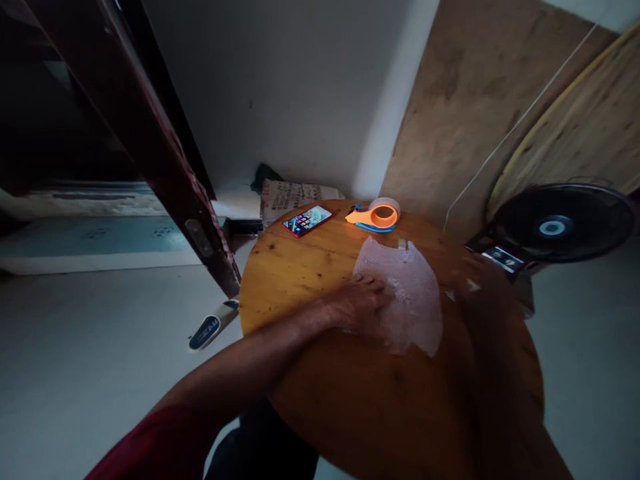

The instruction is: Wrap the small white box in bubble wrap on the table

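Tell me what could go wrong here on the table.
The phone lies near the far edge of the table; a nudge might knock it off. The bubble wrap lies loose under the left hand, so it may slide. The right hand is blurred and could bump the tape dispenser.

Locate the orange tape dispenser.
Head view: the orange plastic tape dispenser sits on the round wooden table, far edge, right of the red smartphone, beyond the pale bubble wrap sheet.

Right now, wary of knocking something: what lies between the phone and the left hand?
Only bare table lies between phone and left hand, as the head view shows; the hand rests on the bubble wrap.
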A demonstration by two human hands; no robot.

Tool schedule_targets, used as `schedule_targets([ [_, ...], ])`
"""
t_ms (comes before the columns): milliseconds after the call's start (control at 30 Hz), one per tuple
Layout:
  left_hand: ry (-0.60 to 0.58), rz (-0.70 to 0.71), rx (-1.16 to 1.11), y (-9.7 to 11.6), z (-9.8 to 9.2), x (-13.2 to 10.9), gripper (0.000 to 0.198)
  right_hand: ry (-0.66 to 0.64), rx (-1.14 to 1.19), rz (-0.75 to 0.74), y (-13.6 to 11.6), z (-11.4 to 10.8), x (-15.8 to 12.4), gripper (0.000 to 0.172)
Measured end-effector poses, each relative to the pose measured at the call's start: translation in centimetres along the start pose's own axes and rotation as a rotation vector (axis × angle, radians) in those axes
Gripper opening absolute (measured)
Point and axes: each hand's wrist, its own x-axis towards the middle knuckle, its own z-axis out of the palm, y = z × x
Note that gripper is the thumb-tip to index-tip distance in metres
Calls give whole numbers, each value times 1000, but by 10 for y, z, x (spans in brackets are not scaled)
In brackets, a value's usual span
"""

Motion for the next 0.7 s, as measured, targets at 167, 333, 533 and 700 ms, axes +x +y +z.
schedule_targets([
  [167, 11, 11, 17, -1, 2, 0, 71, -151, 275, -322, -69, -5, -17, 32],
  [333, 25, 9, -25, -2, 6, 0, 62, -572, 349, -342, -92, 15, -30, 29],
  [533, 3, 11, 5, -4, 2, 1, 78, -563, 181, -185, -38, 39, -27, 32],
  [700, -11, 5, -58, -5, -3, 2, 76, -612, 139, -230, -16, 47, -29, 36],
])
